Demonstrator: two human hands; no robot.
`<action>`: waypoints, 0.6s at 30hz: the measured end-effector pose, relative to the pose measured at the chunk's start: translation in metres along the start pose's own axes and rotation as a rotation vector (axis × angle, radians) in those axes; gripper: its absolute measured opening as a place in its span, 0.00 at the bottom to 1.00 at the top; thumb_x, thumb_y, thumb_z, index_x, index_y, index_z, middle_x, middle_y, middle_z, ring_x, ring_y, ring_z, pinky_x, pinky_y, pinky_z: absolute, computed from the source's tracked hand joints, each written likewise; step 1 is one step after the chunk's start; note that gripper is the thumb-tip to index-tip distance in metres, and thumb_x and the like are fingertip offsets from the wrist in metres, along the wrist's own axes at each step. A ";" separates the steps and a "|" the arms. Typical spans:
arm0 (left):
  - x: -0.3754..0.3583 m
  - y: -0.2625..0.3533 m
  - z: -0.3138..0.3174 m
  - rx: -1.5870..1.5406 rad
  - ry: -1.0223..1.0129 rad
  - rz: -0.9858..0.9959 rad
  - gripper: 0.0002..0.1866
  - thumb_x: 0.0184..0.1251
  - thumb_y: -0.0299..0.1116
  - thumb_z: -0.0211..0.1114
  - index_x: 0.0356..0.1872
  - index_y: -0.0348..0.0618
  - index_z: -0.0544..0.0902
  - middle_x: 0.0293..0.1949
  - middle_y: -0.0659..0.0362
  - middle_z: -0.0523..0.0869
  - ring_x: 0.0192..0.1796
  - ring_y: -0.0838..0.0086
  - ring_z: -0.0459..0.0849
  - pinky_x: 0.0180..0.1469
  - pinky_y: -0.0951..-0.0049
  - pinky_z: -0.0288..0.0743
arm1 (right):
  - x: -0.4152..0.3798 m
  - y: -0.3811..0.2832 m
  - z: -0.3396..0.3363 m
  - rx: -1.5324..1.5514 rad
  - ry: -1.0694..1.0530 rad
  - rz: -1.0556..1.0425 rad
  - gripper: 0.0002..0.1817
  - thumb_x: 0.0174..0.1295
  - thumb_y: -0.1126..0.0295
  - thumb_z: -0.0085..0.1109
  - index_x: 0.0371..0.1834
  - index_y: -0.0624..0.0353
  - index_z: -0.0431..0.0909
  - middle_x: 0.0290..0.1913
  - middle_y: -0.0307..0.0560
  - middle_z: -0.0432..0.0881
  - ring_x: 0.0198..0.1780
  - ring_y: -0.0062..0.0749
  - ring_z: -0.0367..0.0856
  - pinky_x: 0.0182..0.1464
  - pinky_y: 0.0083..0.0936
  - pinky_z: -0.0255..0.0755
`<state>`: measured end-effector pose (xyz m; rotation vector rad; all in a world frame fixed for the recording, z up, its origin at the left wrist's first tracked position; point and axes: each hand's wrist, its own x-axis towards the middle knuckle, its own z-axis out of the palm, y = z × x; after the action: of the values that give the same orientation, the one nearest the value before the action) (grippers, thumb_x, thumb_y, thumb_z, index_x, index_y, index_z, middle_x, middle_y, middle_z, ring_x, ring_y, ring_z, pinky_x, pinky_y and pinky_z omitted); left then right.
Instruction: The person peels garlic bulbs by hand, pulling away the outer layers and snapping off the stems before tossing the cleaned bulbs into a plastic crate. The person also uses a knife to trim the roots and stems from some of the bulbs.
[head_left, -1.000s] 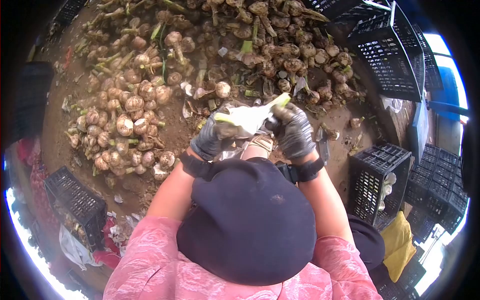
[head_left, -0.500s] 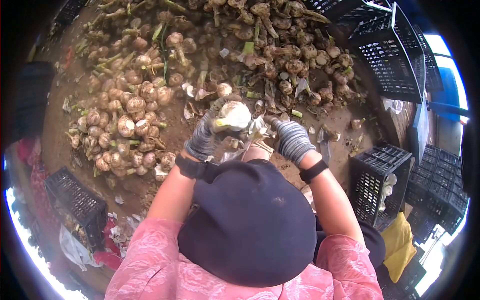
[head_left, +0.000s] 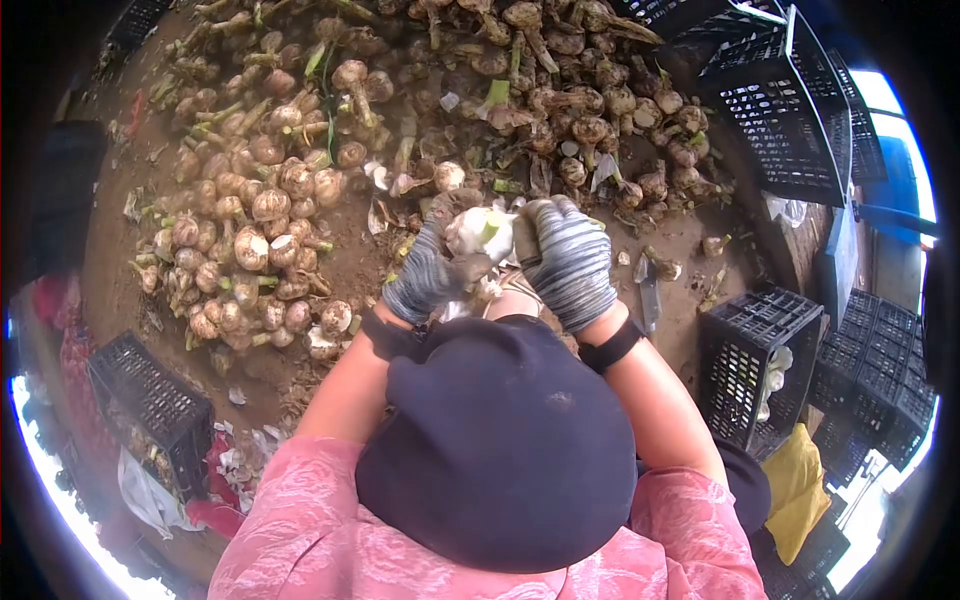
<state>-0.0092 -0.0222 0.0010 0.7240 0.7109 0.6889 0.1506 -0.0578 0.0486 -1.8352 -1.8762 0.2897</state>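
Note:
A white garlic bulb with a short green stem stub sits in my left hand. That hand wears a grey, soiled knit glove, and its fingers are closed round the bulb. My right hand, in a striped grey glove, is closed tight against the bulb's right side. Whatever lies inside its curled fingers is hidden. Loose papery garlic skins show just below the hands, over my lap.
Unpeeled garlic bulbs lie heaped at the left, and a browner, stemmed pile spreads ahead. A black crate with white bulbs stands at the right. Another crate is at lower left. More crates stand at upper right.
My right hand has moved up and left from the loose skins to the bulb and closed into a fist. The bulb has turned in my left hand, its stem stub now facing right.

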 end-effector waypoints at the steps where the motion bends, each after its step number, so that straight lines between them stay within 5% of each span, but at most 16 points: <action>1: -0.001 0.002 -0.002 -0.086 -0.081 0.014 0.36 0.44 0.35 0.73 0.56 0.41 0.67 0.50 0.57 0.75 0.53 0.71 0.74 0.54 0.72 0.70 | -0.001 0.006 0.005 0.032 0.052 0.041 0.05 0.55 0.71 0.54 0.32 0.59 0.75 0.29 0.51 0.78 0.27 0.45 0.77 0.30 0.36 0.73; 2: -0.002 0.006 -0.001 -0.171 -0.161 0.028 0.35 0.43 0.32 0.74 0.55 0.41 0.67 0.47 0.57 0.76 0.51 0.72 0.75 0.52 0.74 0.72 | -0.002 0.009 0.009 0.033 0.051 0.040 0.05 0.55 0.71 0.54 0.32 0.59 0.75 0.29 0.51 0.78 0.27 0.45 0.77 0.30 0.36 0.73; 3: 0.002 -0.001 -0.007 -0.066 -0.230 0.080 0.40 0.43 0.43 0.73 0.58 0.38 0.66 0.47 0.56 0.78 0.49 0.70 0.77 0.52 0.73 0.71 | -0.003 0.012 0.012 0.239 0.071 0.218 0.06 0.56 0.71 0.54 0.34 0.60 0.75 0.28 0.51 0.78 0.26 0.40 0.77 0.29 0.33 0.73; 5: 0.003 0.006 -0.015 -0.140 -0.218 -0.002 0.41 0.41 0.44 0.73 0.59 0.39 0.66 0.44 0.57 0.79 0.47 0.70 0.78 0.51 0.72 0.72 | -0.002 0.022 0.017 0.873 0.020 0.726 0.10 0.60 0.69 0.54 0.38 0.65 0.76 0.28 0.47 0.80 0.28 0.26 0.76 0.31 0.25 0.72; 6: 0.003 0.009 -0.016 -0.217 -0.205 -0.088 0.43 0.40 0.45 0.73 0.59 0.40 0.66 0.42 0.58 0.80 0.45 0.70 0.79 0.49 0.72 0.73 | -0.006 0.026 0.011 1.002 -0.074 0.803 0.11 0.61 0.68 0.53 0.38 0.67 0.75 0.28 0.43 0.80 0.29 0.22 0.75 0.33 0.23 0.72; 10: 0.001 0.014 0.010 -0.225 -0.209 -0.028 0.48 0.39 0.48 0.73 0.63 0.44 0.60 0.50 0.54 0.75 0.52 0.65 0.76 0.48 0.68 0.75 | -0.017 0.017 0.018 0.818 0.040 0.596 0.10 0.57 0.70 0.57 0.37 0.65 0.75 0.29 0.46 0.79 0.28 0.29 0.76 0.33 0.27 0.71; 12: 0.005 0.005 0.003 -0.164 -0.282 0.019 0.44 0.49 0.51 0.68 0.65 0.46 0.57 0.55 0.53 0.71 0.55 0.63 0.73 0.50 0.66 0.74 | -0.016 0.022 0.017 0.328 0.178 0.197 0.07 0.55 0.73 0.57 0.34 0.63 0.75 0.30 0.53 0.78 0.29 0.43 0.77 0.33 0.31 0.71; 13: 0.011 0.002 0.000 -0.256 -0.234 -0.098 0.39 0.55 0.51 0.62 0.65 0.46 0.58 0.55 0.53 0.71 0.56 0.62 0.73 0.50 0.64 0.74 | -0.017 0.022 0.017 0.331 0.173 0.199 0.05 0.54 0.74 0.56 0.32 0.62 0.74 0.30 0.56 0.76 0.30 0.52 0.76 0.34 0.35 0.72; 15: 0.018 -0.009 -0.009 -0.332 -0.151 -0.222 0.26 0.69 0.47 0.47 0.63 0.46 0.61 0.54 0.53 0.73 0.54 0.61 0.74 0.51 0.61 0.74 | -0.017 0.022 0.015 0.319 0.165 0.132 0.05 0.53 0.74 0.56 0.32 0.61 0.74 0.30 0.55 0.76 0.30 0.51 0.76 0.34 0.36 0.71; 18: 0.012 -0.010 0.000 -0.147 0.034 -0.199 0.22 0.68 0.43 0.50 0.58 0.43 0.67 0.49 0.55 0.75 0.48 0.66 0.78 0.47 0.65 0.76 | -0.016 0.017 0.010 0.265 0.080 0.014 0.06 0.52 0.73 0.57 0.33 0.61 0.75 0.31 0.55 0.76 0.33 0.49 0.76 0.36 0.36 0.72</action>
<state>0.0008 -0.0187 -0.0110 0.5004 0.7439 0.5657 0.1606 -0.0703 0.0289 -1.6576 -1.6828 0.4412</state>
